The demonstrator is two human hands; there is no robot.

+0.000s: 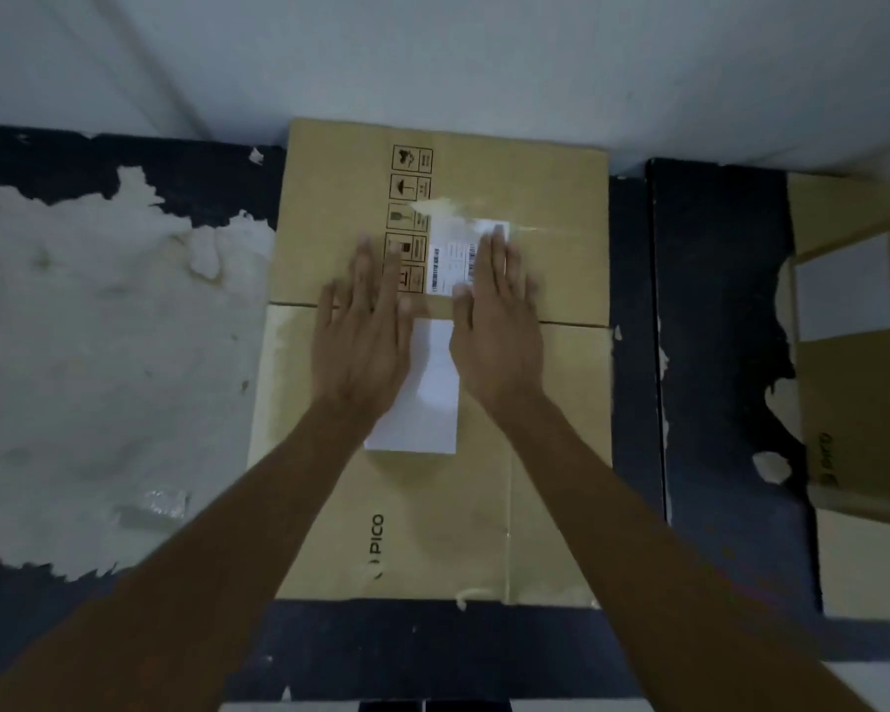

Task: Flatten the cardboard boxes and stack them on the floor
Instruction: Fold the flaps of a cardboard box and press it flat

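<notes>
The flattened cardboard box (432,362) lies flat on the dark, peeling floor (99,326), its far edge against the pale wall (432,59). The left hand (363,336) and right hand (499,331) press palm-down on its middle, fingers straight and slightly spread, beside white labels (422,403). A second cardboard box (859,377) lies to the right, well apart.

dark peeling floor (715,352) | flattened box (561,403) | second box (864,403)
</notes>
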